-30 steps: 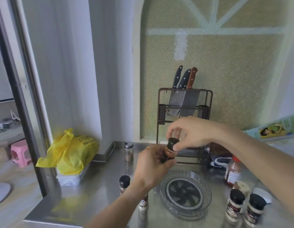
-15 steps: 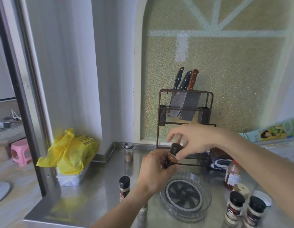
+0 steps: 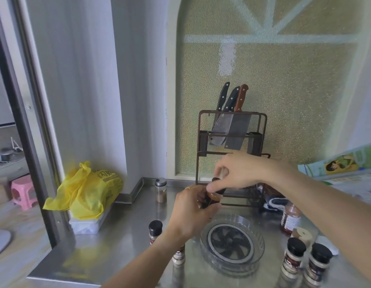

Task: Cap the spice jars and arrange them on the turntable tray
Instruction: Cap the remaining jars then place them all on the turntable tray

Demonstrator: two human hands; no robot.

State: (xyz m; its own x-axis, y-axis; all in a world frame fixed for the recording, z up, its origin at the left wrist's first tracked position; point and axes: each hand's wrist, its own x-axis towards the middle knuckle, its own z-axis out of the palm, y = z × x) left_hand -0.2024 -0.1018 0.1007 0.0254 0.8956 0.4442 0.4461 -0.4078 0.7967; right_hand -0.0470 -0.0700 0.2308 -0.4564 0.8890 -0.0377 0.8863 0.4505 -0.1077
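Note:
My left hand (image 3: 191, 213) grips a spice jar (image 3: 212, 200) with orange-brown contents, tilted, held above the counter behind the turntable tray. My right hand (image 3: 240, 171) pinches the jar's black cap (image 3: 218, 185) at its top. The clear round turntable tray (image 3: 258, 235) with a dark fan-patterned centre sits on the steel counter with nothing in it. Two black-capped jars (image 3: 293, 258) (image 3: 318, 265) stand right of the tray. Left of it stands another black-capped jar (image 3: 155, 230), and a fourth jar (image 3: 178, 255) shows below my left wrist.
A knife rack (image 3: 231, 129) with cleavers stands at the back. A silver-lidded shaker (image 3: 161, 190) is by the wall, a red-sauce jar (image 3: 289, 220) and a beige lid (image 3: 302, 234) at right. A yellow bag (image 3: 87, 190) rests on a white box at left, near the counter's left edge.
Both hands with the jar have drifted slightly right and down. My right fingers have shifted round the cap.

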